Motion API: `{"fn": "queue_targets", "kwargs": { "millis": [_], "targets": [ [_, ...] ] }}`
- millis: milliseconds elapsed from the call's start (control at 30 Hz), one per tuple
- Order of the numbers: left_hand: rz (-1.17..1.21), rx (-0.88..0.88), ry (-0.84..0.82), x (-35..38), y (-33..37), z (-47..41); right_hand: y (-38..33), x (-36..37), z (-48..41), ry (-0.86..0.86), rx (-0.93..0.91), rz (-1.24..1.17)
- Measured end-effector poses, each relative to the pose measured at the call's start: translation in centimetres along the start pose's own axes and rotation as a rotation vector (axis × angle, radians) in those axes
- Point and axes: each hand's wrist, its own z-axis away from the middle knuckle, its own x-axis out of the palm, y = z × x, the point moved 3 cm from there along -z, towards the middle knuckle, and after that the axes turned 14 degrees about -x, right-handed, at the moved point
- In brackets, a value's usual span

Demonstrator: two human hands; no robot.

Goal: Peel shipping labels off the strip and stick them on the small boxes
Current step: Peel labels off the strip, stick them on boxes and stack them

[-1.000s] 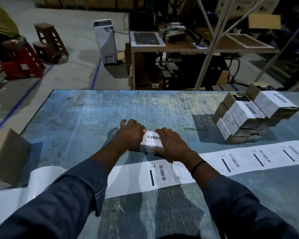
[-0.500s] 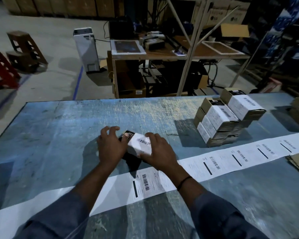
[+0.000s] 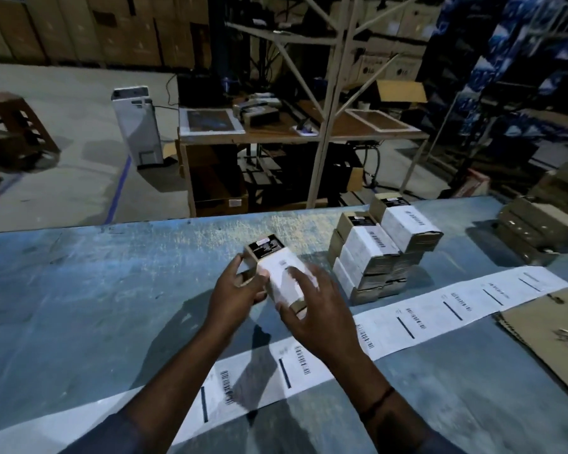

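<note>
A small brown box (image 3: 277, 271) with a white label stuck on its top is lifted above the blue table (image 3: 79, 290). My left hand (image 3: 235, 294) grips its left side, thumb on the top edge. My right hand (image 3: 315, 309) holds its near right end, fingers lying over the label. A long white label strip (image 3: 446, 309) with barcodes runs across the table from lower left to right, passing under my forearms. A stack of labelled small boxes (image 3: 379, 249) stands to the right of my hands.
More brown boxes (image 3: 538, 224) are piled at the table's far right. A flat cardboard sheet (image 3: 551, 329) with a metal tool on it lies at the right edge. Beyond the table stand a wooden workbench (image 3: 309, 136), shelving and a white machine (image 3: 138, 126).
Both hands have lifted the labelled box off the table and carried it up and to the right, toward the stack. The view has swung right, bringing in more boxes and the cardboard sheet.
</note>
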Motion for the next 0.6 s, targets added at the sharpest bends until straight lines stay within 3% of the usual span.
{"fn": "queue_targets", "kwargs": {
  "millis": [133, 300, 467, 600],
  "targets": [
    [-0.257, 0.204, -0.069, 6.2, 3.0, -0.5, 3.7, -4.6, -2.3, 0.161, 0.033, 0.142],
    [-0.466, 0.343, -0.075, 13.6, 5.1, -1.4, 9.2, -8.5, -4.6, 0.148, 0.099, 0.349],
    [-0.530, 0.309, -0.100, 18.0, 6.3, -3.2, 12.8, -9.4, -6.1, 0.096, 0.103, 0.573],
    [-0.514, 0.244, -0.106, 19.4, 5.7, -4.5, 14.6, -8.7, -5.6, 0.071, 0.141, 0.599]
  ]
}}
